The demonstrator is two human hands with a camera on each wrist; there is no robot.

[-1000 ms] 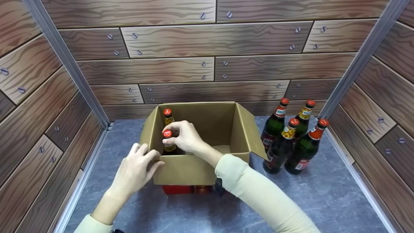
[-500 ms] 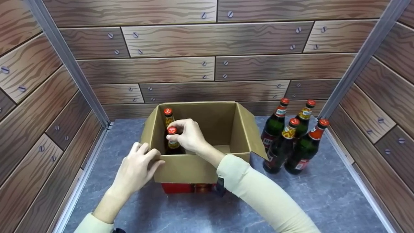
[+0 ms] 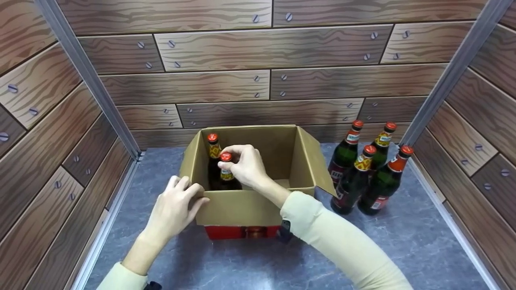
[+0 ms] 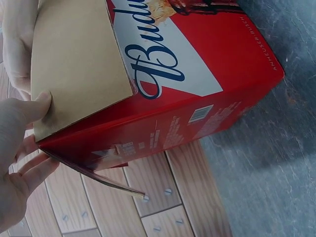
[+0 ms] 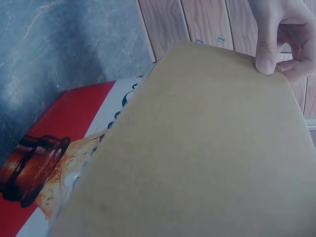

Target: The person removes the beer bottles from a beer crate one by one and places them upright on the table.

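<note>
An open cardboard box (image 3: 242, 209), red-printed on the outside (image 4: 207, 74), stands mid-table. Two brown bottles with red caps stand upright in its left side. The rear bottle (image 3: 212, 147) is at the back-left corner. My right hand (image 3: 229, 159) reaches over the near wall and pinches the front bottle (image 3: 226, 174) at its cap and neck. My left hand (image 3: 191, 192) grips the box's near-left corner, thumb on the brown flap (image 4: 74, 64) and fingers (image 4: 34, 170) round the edge. The right wrist view is mostly filled by a brown flap (image 5: 197, 148).
Several dark green and brown bottles (image 3: 363, 177) with red caps stand in a cluster right of the box. Wood-patterned walls (image 3: 258, 80) close in the grey tabletop (image 3: 403, 241) at the back and both sides. The box's right flap (image 3: 314, 161) splays outward.
My right hand has carried the front bottle a little to the right and back, closer to the rear bottle. The left hand has kept its hold on the box corner.
</note>
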